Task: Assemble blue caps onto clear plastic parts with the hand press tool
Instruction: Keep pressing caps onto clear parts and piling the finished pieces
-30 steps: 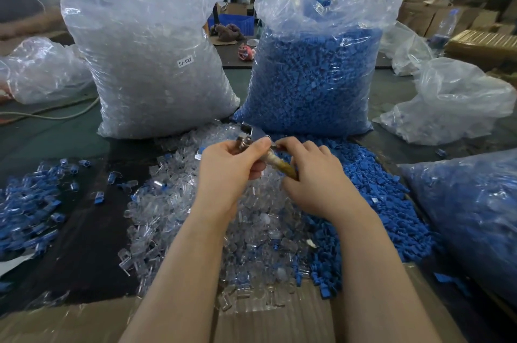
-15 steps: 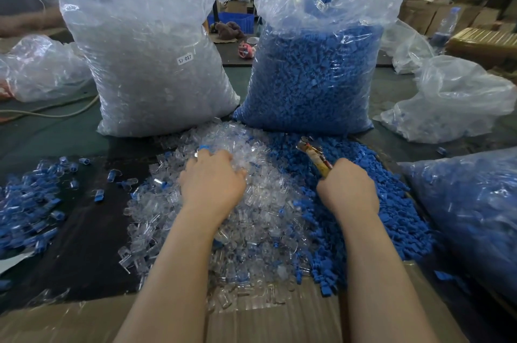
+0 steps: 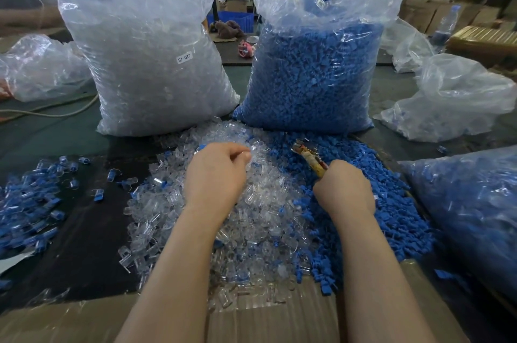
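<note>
two hands: i see both over the piles, well apart.
left hand (image 3: pixel 216 175): fingers curled down on the clear plastic parts (image 3: pixel 251 219), pinching at one; i cannot tell if it is lifted.
right hand (image 3: pixel 345 191): fingers wrapped round the hand press tool (image 3: pixel 309 156), its metal tip pointing up and away, over the blue caps (image 3: pixel 391 203).
piles: clear heap in the middle, blue heap touching its right side.
finished pieces (image 3: pixel 28 203): far left.
bags: clear-parts bag (image 3: pixel 151 63) behind left, blue-caps bag (image 3: pixel 316 71) behind right.
</note>
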Demonstrator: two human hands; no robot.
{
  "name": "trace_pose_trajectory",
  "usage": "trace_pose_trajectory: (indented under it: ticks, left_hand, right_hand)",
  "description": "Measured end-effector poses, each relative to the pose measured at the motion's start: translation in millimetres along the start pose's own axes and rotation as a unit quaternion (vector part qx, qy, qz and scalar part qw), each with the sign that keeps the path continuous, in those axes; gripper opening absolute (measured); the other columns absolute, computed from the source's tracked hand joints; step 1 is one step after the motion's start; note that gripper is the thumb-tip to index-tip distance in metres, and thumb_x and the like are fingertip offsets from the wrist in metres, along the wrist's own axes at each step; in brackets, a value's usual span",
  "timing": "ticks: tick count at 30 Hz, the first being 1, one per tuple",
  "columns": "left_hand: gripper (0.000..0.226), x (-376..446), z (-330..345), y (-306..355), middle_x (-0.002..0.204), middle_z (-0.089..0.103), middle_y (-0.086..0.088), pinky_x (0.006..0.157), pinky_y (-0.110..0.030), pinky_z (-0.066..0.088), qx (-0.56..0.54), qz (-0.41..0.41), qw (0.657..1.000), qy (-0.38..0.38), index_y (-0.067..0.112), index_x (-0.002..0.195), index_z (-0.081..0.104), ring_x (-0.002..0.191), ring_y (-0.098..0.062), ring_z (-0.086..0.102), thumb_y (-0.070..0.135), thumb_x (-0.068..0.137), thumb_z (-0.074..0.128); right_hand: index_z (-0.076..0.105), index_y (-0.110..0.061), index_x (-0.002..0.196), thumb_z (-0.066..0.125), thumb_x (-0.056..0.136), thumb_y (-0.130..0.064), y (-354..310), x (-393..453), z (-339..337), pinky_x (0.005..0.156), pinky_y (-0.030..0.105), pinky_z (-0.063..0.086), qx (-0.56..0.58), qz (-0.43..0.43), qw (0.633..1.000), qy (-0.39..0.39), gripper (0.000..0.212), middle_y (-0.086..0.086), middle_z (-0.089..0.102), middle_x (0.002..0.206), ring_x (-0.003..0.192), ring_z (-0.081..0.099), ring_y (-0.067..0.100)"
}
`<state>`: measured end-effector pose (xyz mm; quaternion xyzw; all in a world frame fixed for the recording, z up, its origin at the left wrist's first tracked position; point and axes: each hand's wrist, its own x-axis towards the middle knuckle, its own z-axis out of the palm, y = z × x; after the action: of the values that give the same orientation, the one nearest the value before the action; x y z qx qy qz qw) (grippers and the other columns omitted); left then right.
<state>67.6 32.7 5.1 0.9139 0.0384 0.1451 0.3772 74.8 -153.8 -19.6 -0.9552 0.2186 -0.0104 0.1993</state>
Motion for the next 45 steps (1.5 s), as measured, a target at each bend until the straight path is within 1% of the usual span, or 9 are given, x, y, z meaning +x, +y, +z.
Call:
trace_pose_trajectory:
  ticks: [8,11,14,18,26,31,37,42,45]
  left_hand:
    - [0.017,2,-1,1,0.068,0.069,0.017,0.051,-0.013,0.05,-0.195,-0.039,0.979,-0.036,0.04,0.086,0.069,0.052,0.004,0.057,0.027,0.094,0.063]
    - [0.011,2,0,3,0.069,0.071,0.014,0.06,-0.018,0.053,-0.23,-0.051,0.971,-0.039,0.037,0.085,0.069,0.057,0.006,0.061,0.031,0.093,0.064]
    - [0.014,1,0,5,0.067,0.07,0.015,0.052,-0.011,0.048,-0.244,-0.053,0.968,-0.037,0.032,0.083,0.07,0.055,0.007,0.06,0.041,0.092,0.063]
    - [0.013,2,2,5,0.069,0.071,0.011,0.062,-0.02,0.055,-0.253,-0.055,0.965,-0.037,0.031,0.085,0.071,0.058,0.003,0.062,0.035,0.093,0.062]
    - [0.015,0,4,9,0.075,0.074,0.005,0.066,-0.023,0.057,-0.29,-0.063,0.953,-0.067,0.022,0.096,0.066,0.07,-0.006,0.071,0.02,0.084,0.075]
    - [0.015,-4,9,15,0.074,0.075,0.0,0.063,-0.02,0.057,-0.348,-0.07,0.93,-0.093,0.016,0.085,0.07,0.072,-0.014,0.073,0.01,0.078,0.081]
    - [0.011,-5,10,18,0.074,0.075,-0.005,0.063,-0.023,0.059,-0.41,-0.098,0.903,-0.086,0.011,0.088,0.069,0.07,-0.015,0.074,0.006,0.081,0.077]
    - [0.012,-5,11,18,0.074,0.075,-0.008,0.06,-0.022,0.059,-0.436,-0.118,0.89,-0.067,0.007,0.086,0.068,0.067,-0.015,0.074,0.006,0.08,0.078]
    - [0.013,-4,12,18,0.073,0.075,-0.007,0.057,-0.021,0.057,-0.449,-0.134,0.882,-0.049,0.009,0.084,0.066,0.067,-0.015,0.074,0.008,0.08,0.078]
  right_hand:
    - [0.043,-0.016,0.072,0.06,0.089,-0.017,2,1,4,0.045,0.028,0.032,-0.023,-0.018,0.999,0.015,0.024,0.006,0.052,0.076,0.06,0.049,0.022]
    - [0.048,-0.015,0.08,0.059,0.089,-0.017,2,2,4,0.047,0.029,0.034,-0.018,-0.026,0.999,0.012,0.014,0.006,0.052,0.078,0.062,0.05,0.022]
    - [0.053,-0.015,0.091,0.056,0.089,-0.017,2,2,3,0.049,0.029,0.035,-0.001,-0.03,0.999,0.018,0.004,0.005,0.053,0.079,0.064,0.049,0.021]
    - [0.054,-0.016,0.089,0.061,0.092,-0.029,3,4,3,0.047,0.027,0.031,0.034,-0.039,0.998,0.032,0.014,0.003,0.053,0.074,0.061,0.049,0.019]
    - [0.061,-0.02,0.076,0.079,0.079,-0.033,-7,-2,-8,0.052,0.03,0.041,0.34,-0.109,0.934,-0.006,0.021,-0.003,0.058,0.065,0.058,0.051,0.014]
    - [0.066,-0.021,0.079,0.082,0.076,-0.023,-18,-12,-14,0.056,0.013,0.047,0.43,-0.166,0.887,-0.037,0.016,-0.009,0.063,0.065,0.059,0.055,-0.001]
    - [0.069,-0.019,0.082,0.077,0.081,-0.02,-26,-17,-15,0.069,0.036,0.053,0.404,-0.215,0.888,-0.041,0.008,0.005,0.067,0.075,0.069,0.059,0.013]
    - [0.071,-0.023,0.081,0.074,0.082,-0.018,-32,-20,-13,0.072,0.04,0.055,0.394,-0.223,0.892,-0.023,0.006,-0.002,0.07,0.073,0.075,0.065,0.021]
    - [0.074,-0.021,0.082,0.072,0.082,-0.018,-35,-21,-10,0.06,0.037,0.049,0.386,-0.235,0.892,-0.021,0.004,-0.003,0.067,0.067,0.064,0.059,0.018]
